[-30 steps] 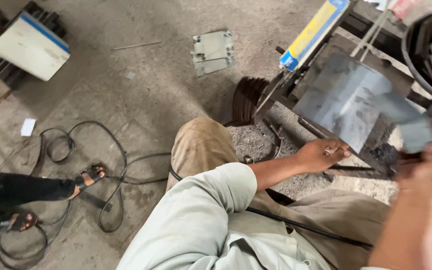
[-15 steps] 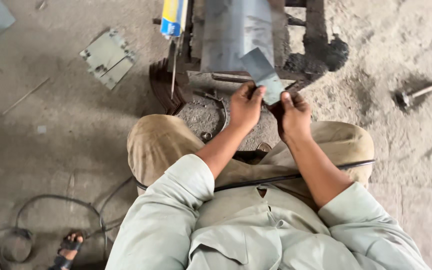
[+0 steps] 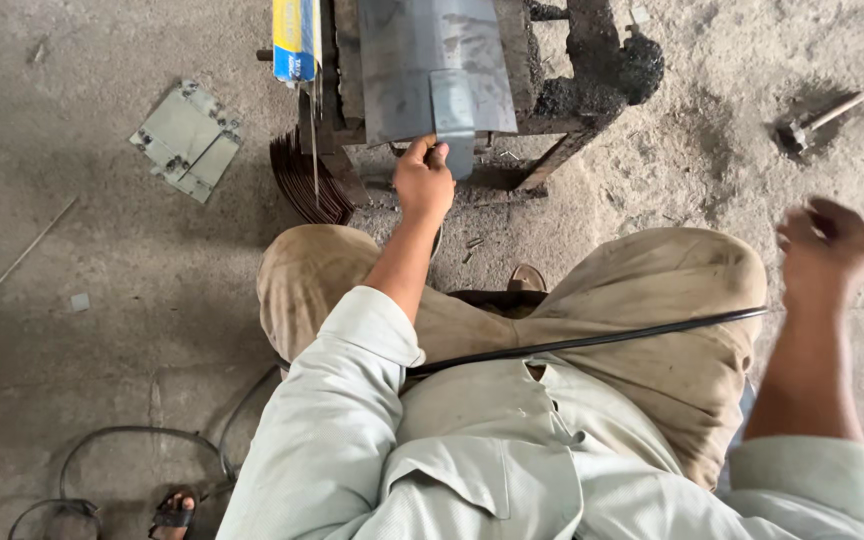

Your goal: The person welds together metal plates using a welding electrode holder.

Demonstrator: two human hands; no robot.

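Left hand [image 3: 424,183] gripping small grey strip [image 3: 455,125] at near edge of flat steel sheet [image 3: 432,60] on rusty stand [image 3: 572,95]. Right hand [image 3: 824,240] blurred, loosely curled, empty, over open gritty floor [image 3: 102,280].

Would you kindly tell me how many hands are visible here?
2. The left hand grips a small metal strip lying on the metal sheet on the stand. The right hand is raised, blurred, empty, over the floor at right.
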